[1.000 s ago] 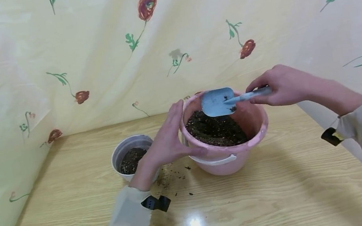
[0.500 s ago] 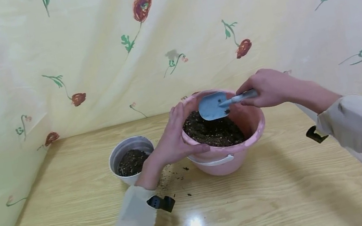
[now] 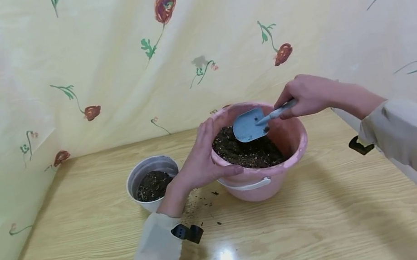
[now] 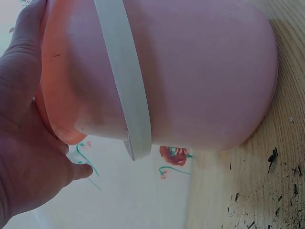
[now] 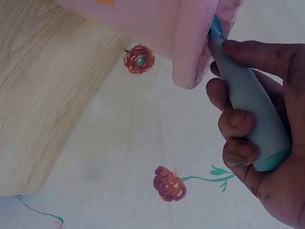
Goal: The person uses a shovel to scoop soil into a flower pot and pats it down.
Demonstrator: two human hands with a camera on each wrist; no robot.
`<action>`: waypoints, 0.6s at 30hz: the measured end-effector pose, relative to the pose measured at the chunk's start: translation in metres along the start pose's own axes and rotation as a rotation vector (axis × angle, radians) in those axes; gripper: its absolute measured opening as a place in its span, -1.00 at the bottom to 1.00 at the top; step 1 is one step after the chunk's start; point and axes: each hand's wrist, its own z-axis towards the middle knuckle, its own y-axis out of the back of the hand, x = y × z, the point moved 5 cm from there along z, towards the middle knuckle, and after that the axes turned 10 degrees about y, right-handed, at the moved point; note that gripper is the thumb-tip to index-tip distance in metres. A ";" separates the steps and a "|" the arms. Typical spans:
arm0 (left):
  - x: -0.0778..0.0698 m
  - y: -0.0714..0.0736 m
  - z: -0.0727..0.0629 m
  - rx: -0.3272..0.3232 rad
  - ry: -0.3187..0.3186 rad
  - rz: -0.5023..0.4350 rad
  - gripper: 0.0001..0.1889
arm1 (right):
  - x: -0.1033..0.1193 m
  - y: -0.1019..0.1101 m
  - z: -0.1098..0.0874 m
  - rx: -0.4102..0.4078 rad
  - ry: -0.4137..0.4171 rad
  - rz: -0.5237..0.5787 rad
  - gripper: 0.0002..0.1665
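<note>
In the head view, my right hand [image 3: 308, 94] grips the handle of a light-blue hand trowel [image 3: 248, 128] from the right. Its blade hangs tilted in the mouth of a pink bucket [image 3: 259, 191], above dark soil [image 3: 247, 153]; a few dark crumbs cling to the blade. In the right wrist view, fingers and thumb wrap the trowel handle [image 5: 255, 109]. My left hand [image 3: 197, 163] holds the bucket's left rim, thumb along the front, fingers spread toward the back. A white bail handle [image 4: 126, 81] hangs down the bucket's side.
Left of the bucket stands a white pot [image 3: 133, 195] partly filled with dark soil [image 3: 153, 185]. Spilled soil crumbs [image 3: 196, 203] lie on the wooden table [image 3: 292, 235] between pot and bucket. A flower-printed cloth [image 3: 116, 49] hangs close behind and along both sides.
The trowel has sunk slightly, its blade tipping lower toward the soil, and my right hand has shifted left with it. My left hand stays at the bucket's rim.
</note>
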 end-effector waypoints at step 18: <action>0.002 0.000 -0.001 0.004 0.038 -0.031 0.26 | -0.005 0.002 0.017 -0.005 0.073 -0.197 -0.87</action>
